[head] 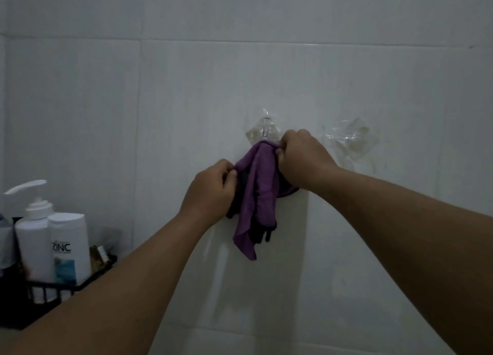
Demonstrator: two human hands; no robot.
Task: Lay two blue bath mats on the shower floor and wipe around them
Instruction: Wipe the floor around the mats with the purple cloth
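In the head view the light is dim and only a tiled wall (186,93) fills the frame; the shower floor lies outside the picture and so do the blue bath mats. Behind the purple cloth (257,192) hangs something dark (262,233), mostly covered, and what it is cannot be made out. A dark round shape at the wall under the right wrist is also largely hidden. At the lower left a black wire rack (57,288) is cut off by the frame edge; in it stand a white pump bottle (33,237) and, just beside it, a white bottle (70,250) lettered ZINC, with a small brush (102,252) behind them.

Two clear stick-on hooks sit on the wall right of center: one (265,130) directly above the cloth, the other (352,138) further right, crumpled-looking and hard to read.

The left hand (210,192) pinches the cloth's left edge, fingers curled on the fabric. The right hand (301,157) grips the cloth's top just below the first hook, its grip clamped on a bunched fold. The cloth hangs down between the two hands, close against the wall.
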